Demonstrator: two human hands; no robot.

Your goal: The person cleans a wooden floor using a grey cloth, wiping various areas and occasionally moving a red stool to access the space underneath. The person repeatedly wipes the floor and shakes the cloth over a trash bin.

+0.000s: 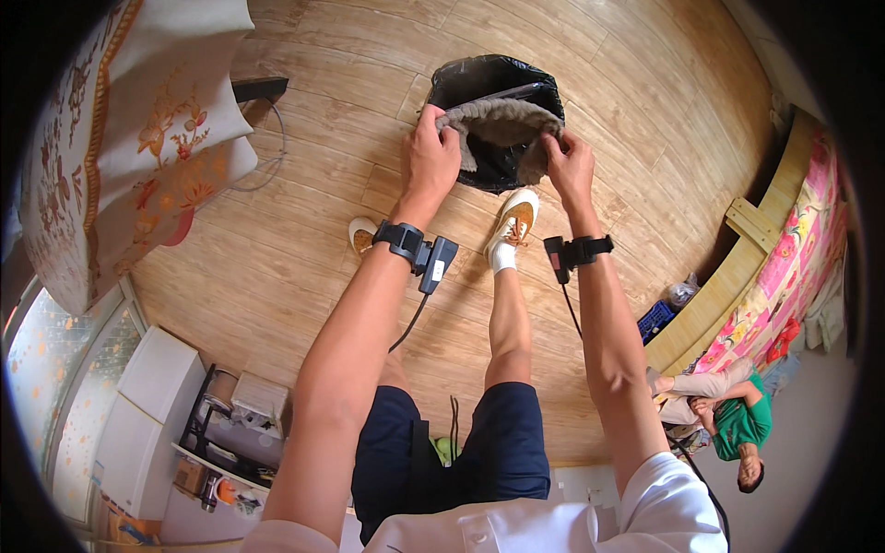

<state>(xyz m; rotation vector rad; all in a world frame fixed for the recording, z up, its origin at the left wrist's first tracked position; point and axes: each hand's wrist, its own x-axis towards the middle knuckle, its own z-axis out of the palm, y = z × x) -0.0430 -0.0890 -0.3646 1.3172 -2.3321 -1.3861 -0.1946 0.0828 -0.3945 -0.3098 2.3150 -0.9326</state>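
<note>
A fluffy grey-brown cloth piece (508, 114) with a gathered, ruffled edge is stretched between my two hands. My left hand (430, 153) pinches its left edge between thumb and fingers. On the other side, my right hand (571, 164) grips the right edge the same way. Directly beneath and behind the cloth is a container lined with a black plastic bag (470, 76), standing on the floor just beyond my right shoe (515, 218). The cloth overlaps the bag's opening, so part of the inside is hidden. Black devices are strapped to both wrists.
A table draped with a floral-embroidered cloth (173, 131) stands at the left, a grey cable (282, 138) beside it. At the right, a person in a green top (745, 418) sits on a wooden-framed bed (781, 186) near a blue plastic basket (654, 321).
</note>
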